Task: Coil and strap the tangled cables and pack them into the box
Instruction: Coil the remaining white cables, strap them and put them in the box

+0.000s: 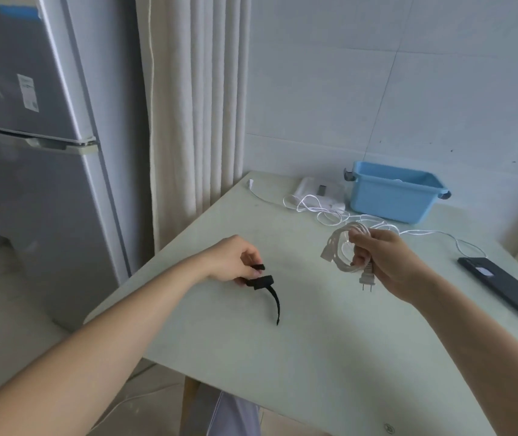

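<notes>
Bare left hand [235, 258], bare right hand [383, 262], pale grey trousers [235, 416].

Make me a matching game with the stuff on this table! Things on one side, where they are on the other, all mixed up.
Things:
1. black strap
2. coiled cable
3. blue box
4. phone

Places:
A. lying flat near the right edge of the table
B. gripped in the right hand
C. at the table's far end
D. pinched by the left hand

Pairs: 1-D, 2-B, 3-C, 4-A
</notes>
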A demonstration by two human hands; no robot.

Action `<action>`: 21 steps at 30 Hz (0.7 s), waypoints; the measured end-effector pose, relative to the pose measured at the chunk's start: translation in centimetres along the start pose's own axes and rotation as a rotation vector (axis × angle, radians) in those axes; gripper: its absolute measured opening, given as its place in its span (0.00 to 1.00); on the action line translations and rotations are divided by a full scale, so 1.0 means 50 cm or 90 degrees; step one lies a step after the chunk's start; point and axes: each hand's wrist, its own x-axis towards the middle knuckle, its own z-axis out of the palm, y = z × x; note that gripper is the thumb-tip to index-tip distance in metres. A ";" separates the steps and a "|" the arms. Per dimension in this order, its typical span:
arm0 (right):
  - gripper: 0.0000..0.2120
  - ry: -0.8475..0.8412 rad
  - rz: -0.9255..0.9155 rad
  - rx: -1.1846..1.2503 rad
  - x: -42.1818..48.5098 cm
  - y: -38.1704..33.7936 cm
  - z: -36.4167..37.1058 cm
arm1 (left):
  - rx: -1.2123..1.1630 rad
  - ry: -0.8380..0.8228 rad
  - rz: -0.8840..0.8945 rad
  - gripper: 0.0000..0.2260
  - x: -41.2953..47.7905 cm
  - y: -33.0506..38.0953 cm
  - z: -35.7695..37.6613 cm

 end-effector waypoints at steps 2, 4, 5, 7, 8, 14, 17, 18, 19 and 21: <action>0.12 0.033 -0.010 -0.010 0.001 0.010 -0.025 | -0.048 0.005 0.030 0.01 0.029 0.028 0.025; 0.13 0.036 -0.028 -0.054 -0.001 0.018 -0.049 | -0.096 0.016 0.059 0.03 0.061 0.057 0.050; 0.12 0.024 -0.034 -0.071 -0.003 0.021 -0.052 | -0.126 0.028 0.068 0.02 0.071 0.068 0.058; 0.10 -0.001 -0.039 -0.095 -0.004 0.027 -0.064 | -0.182 0.044 0.091 0.03 0.096 0.094 0.076; 0.11 -0.007 -0.040 -0.118 -0.005 0.027 -0.071 | -0.204 0.047 0.102 0.04 0.111 0.108 0.086; 0.11 -0.037 -0.028 -0.178 -0.008 0.035 -0.085 | -0.303 0.072 0.153 0.04 0.173 0.177 0.140; 0.08 0.001 -0.032 -0.117 -0.014 0.047 -0.090 | -0.354 0.066 0.163 0.03 0.181 0.179 0.163; 0.09 0.016 -0.024 -0.108 -0.016 0.059 -0.094 | -0.371 0.064 0.154 0.03 0.184 0.172 0.175; 0.10 0.026 -0.016 -0.110 -0.014 0.060 -0.098 | -0.392 0.068 0.142 0.03 0.187 0.166 0.179; 0.06 0.053 -0.012 -0.103 -0.009 0.070 -0.108 | -0.406 0.077 0.114 0.03 0.193 0.150 0.188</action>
